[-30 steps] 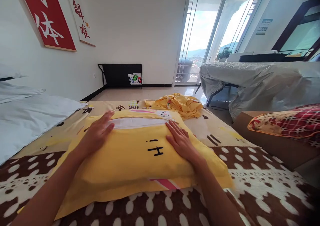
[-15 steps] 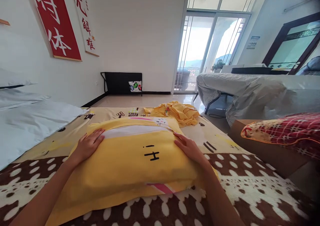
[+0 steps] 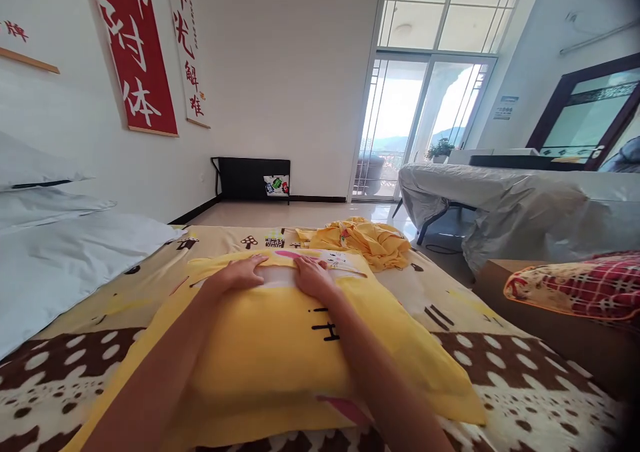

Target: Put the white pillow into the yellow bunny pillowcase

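A yellow pillowcase [image 3: 270, 352] with a stuffed white pillow [image 3: 278, 277] inside lies across the bed in front of me. The white shows through a gap near its far side, below a far strip with a pink-eared cartoon face. My left hand [image 3: 243, 272] rests at the left of this gap, fingers stretched forward and thumb apart. Close by on the right, my right hand [image 3: 314, 275] lies over the gap, its fingers reaching onto the far strip. Both hands press on the cover with fingers apart. My right forearm partly hides the black "Hi" lettering.
Behind the pillow lies a crumpled yellow cloth [image 3: 367, 242] on the patterned bedspread [image 3: 470, 305]. White pillows [image 3: 65, 259] are piled at left. A cardboard box [image 3: 500, 282] with a red plaid cloth [image 3: 575, 285] stands right, before a plastic-covered table [image 3: 500, 182].
Both hands have moved inward from the pillow's sides to the gap near its far edge. The pillowcase's right corner now spreads further out, and the view has tilted up slightly.
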The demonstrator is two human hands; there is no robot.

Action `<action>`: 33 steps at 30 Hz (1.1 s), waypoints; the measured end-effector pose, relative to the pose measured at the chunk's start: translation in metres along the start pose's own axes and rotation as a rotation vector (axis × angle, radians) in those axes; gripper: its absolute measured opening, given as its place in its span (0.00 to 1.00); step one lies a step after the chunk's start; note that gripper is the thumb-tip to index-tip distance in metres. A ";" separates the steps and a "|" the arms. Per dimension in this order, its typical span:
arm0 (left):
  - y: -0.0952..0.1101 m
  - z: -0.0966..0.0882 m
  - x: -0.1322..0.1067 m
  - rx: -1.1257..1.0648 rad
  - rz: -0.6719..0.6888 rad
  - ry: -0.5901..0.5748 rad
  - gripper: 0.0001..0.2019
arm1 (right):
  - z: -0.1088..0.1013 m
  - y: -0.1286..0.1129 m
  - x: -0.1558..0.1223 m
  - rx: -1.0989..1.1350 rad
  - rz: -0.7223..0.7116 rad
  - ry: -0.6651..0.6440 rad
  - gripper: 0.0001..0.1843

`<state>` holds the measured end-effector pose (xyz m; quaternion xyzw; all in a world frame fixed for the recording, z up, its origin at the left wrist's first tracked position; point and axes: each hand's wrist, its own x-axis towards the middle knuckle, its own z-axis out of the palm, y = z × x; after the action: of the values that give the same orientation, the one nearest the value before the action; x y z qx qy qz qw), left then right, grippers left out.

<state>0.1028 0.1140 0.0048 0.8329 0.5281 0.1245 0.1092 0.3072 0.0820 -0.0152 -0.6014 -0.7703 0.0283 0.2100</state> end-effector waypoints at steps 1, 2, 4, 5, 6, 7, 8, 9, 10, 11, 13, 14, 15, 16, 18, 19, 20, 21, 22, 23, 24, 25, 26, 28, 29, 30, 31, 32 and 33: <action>-0.011 0.003 0.001 -0.029 -0.007 -0.032 0.34 | 0.008 0.010 -0.002 0.007 0.032 0.015 0.23; -0.022 0.006 -0.001 -0.052 -0.013 -0.063 0.36 | 0.014 0.019 -0.005 0.014 0.065 0.037 0.23; -0.039 0.011 -0.006 -0.113 -0.011 -0.096 0.39 | 0.025 0.032 -0.015 0.025 0.133 0.092 0.24; -0.045 0.014 -0.010 -0.149 -0.009 -0.092 0.39 | 0.029 0.035 -0.019 0.033 0.160 0.131 0.24; -0.048 0.018 -0.015 -0.186 -0.005 -0.071 0.38 | 0.032 0.036 -0.023 0.041 0.176 0.176 0.25; -0.049 0.021 -0.019 -0.219 0.000 -0.035 0.37 | 0.035 0.035 -0.026 0.047 0.178 0.224 0.25; -0.049 0.025 -0.024 -0.245 0.005 0.009 0.35 | 0.037 0.034 -0.028 0.052 0.171 0.268 0.25; -0.047 0.027 -0.028 -0.264 0.008 0.050 0.34 | 0.038 0.033 -0.029 0.058 0.154 0.303 0.25; -0.046 0.029 -0.032 -0.277 0.002 0.084 0.32 | 0.039 0.031 -0.030 0.063 0.135 0.325 0.24; -0.045 0.029 -0.036 -0.288 -0.010 0.111 0.31 | 0.038 0.030 -0.030 0.066 0.120 0.334 0.24; -0.048 0.027 -0.042 -0.280 -0.054 0.152 0.28 | 0.035 0.030 -0.031 0.078 0.115 0.340 0.23; -0.051 0.024 -0.045 -0.253 -0.082 0.175 0.27 | 0.033 0.030 -0.032 0.081 0.119 0.340 0.22; -0.056 0.021 -0.048 -0.212 -0.112 0.199 0.26 | 0.030 0.031 -0.033 0.079 0.124 0.336 0.22; -0.062 0.017 -0.052 -0.164 -0.146 0.222 0.25 | 0.027 0.031 -0.034 0.072 0.130 0.329 0.21; -0.077 0.010 -0.059 -0.074 -0.239 0.263 0.23 | 0.021 0.034 -0.037 0.037 0.149 0.311 0.19; -0.083 0.006 -0.063 -0.044 -0.289 0.284 0.22 | 0.017 0.036 -0.039 0.010 0.165 0.302 0.18; -0.089 0.003 -0.068 -0.028 -0.335 0.299 0.21 | 0.013 0.039 -0.040 -0.022 0.189 0.292 0.18; -0.094 0.001 -0.071 -0.020 -0.374 0.302 0.19 | 0.010 0.043 -0.042 -0.057 0.221 0.277 0.18; -0.097 -0.002 -0.075 -0.016 -0.407 0.295 0.17 | 0.005 0.048 -0.044 -0.095 0.258 0.257 0.18; -0.099 -0.003 -0.078 -0.009 -0.440 0.275 0.14 | 0.001 0.054 -0.046 -0.133 0.306 0.232 0.18; -0.099 -0.004 -0.080 0.004 -0.475 0.250 0.12 | -0.004 0.061 -0.048 -0.171 0.362 0.203 0.19; -0.099 -0.005 -0.082 0.024 -0.509 0.224 0.12 | -0.009 0.068 -0.049 -0.207 0.423 0.173 0.20; -0.098 -0.005 -0.083 0.047 -0.534 0.206 0.11 | -0.013 0.075 -0.051 -0.240 0.485 0.143 0.20; -0.094 -0.004 -0.084 0.075 -0.550 0.197 0.10 | -0.022 0.088 -0.053 -0.274 0.604 0.104 0.21; -0.093 -0.004 -0.085 0.077 -0.545 0.199 0.09 | -0.025 0.093 -0.053 -0.274 0.653 0.093 0.20; -0.091 -0.004 -0.085 0.073 -0.537 0.203 0.09 | -0.028 0.096 -0.053 -0.264 0.691 0.083 0.19; -0.089 -0.004 -0.086 0.068 -0.532 0.204 0.09 | -0.030 0.099 -0.053 -0.250 0.719 0.073 0.17; -0.088 -0.005 -0.086 0.061 -0.534 0.202 0.08 | -0.031 0.100 -0.053 -0.236 0.738 0.062 0.15; -0.087 -0.005 -0.087 0.052 -0.537 0.196 0.08 | -0.032 0.102 -0.053 -0.228 0.748 0.049 0.13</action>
<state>-0.0087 0.0715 -0.0253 0.6499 0.7407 0.1574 0.0653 0.4216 0.0535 -0.0316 -0.8606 -0.4909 0.0027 0.1353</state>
